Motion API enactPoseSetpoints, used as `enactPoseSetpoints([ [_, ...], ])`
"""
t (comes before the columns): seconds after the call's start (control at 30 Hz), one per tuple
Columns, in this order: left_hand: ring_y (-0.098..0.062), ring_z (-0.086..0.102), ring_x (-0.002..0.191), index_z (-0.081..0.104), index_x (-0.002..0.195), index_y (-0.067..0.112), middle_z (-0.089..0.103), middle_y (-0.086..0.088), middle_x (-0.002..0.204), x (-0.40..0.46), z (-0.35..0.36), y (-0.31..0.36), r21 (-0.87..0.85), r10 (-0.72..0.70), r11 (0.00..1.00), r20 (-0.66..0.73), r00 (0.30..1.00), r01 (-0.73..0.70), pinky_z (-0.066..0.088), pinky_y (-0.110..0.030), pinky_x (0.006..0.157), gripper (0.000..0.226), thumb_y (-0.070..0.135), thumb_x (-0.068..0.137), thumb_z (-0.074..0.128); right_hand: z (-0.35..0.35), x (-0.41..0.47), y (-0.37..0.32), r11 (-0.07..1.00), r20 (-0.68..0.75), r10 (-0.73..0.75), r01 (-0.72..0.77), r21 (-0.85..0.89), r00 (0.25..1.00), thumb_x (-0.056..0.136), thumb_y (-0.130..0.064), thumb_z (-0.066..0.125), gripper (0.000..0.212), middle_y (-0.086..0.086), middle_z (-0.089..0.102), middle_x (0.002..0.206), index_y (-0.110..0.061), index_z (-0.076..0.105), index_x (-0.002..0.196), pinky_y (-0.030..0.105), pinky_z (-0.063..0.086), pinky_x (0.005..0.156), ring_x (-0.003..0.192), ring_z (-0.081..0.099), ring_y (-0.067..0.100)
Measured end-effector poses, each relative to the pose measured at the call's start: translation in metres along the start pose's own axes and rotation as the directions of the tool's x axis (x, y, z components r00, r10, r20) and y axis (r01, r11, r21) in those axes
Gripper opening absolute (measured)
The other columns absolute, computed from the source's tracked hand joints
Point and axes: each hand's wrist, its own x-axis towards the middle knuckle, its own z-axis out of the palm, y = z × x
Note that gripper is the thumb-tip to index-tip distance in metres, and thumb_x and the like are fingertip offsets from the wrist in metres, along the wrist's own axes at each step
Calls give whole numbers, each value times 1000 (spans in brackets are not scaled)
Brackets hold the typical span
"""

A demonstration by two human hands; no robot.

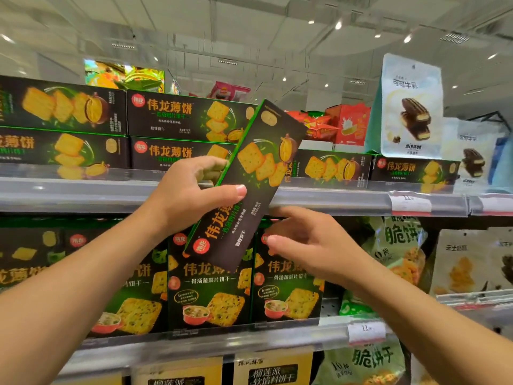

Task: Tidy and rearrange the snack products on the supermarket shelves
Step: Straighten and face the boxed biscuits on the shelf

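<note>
Cracker box [244,187], dark with green edge, tilted steeply (logo end lowest), gripped mid-length by left hand [191,190], thumb across its front, fingers curled behind. Right hand [308,243] just beside its lower end, fingers loosely spread, holding nothing. Behind both hands: shelf rail [333,200]; beyond it, stacked matching boxes [177,115].

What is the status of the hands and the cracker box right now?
Left hand grips tilted cracker box. Right hand open, near its lower edge. Stacked boxes fill top shelf behind it.
</note>
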Motion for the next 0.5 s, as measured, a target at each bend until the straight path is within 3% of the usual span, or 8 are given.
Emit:
enactPoseSetpoints([
  [0.07,-10,66,105,71,109,22,73,6,110,2,1,6,-27,-16,999,82,996,19,48,-35,96,66,61,56,70,-10,5,-15,906,50,144,-152,394,988,75,-45,73,56,7,72,107,-22,58,124,47,59,79,93,70,32],
  [0.17,-7,68,102,72,107,25,74,10,107,5,3,18,-60,-16,998,196,980,28,50,-37,97,57,55,58,74,-20,13,-27,725,87,207,-213,655,974,76,-37,77,60,14,71,110,-16,50,125,39,59,65,93,70,36],
  [0.27,-6,69,100,71,108,30,73,13,106,8,6,31,-85,-4,996,293,956,30,55,-23,85,46,46,65,77,-25,12,-29,658,55,213,-185,730,976,79,-29,74,46,15,72,105,-20,53,119,38,58,67,86,72,35],
  [0.33,4,65,99,63,117,41,68,25,109,9,6,36,-45,6,999,299,954,8,54,-17,83,51,49,67,76,-32,9,-26,628,20,198,-142,765,980,78,-26,76,47,14,71,110,-18,55,120,41,58,74,91,70,37],
  [0.43,-2,66,92,43,134,52,62,28,108,6,3,34,-105,-45,992,230,972,71,57,-27,75,84,60,57,76,-49,5,-22,559,-85,212,-49,828,974,76,-25,76,49,14,70,115,-13,60,121,38,57,74,97,69,34],
  [0.5,-5,68,94,47,129,52,64,20,107,3,4,34,-206,-86,970,193,977,126,57,-33,79,83,57,53,80,-60,3,-21,540,-125,248,-30,841,961,81,-29,70,46,14,69,115,-11,62,122,34,57,74,101,69,33],
])
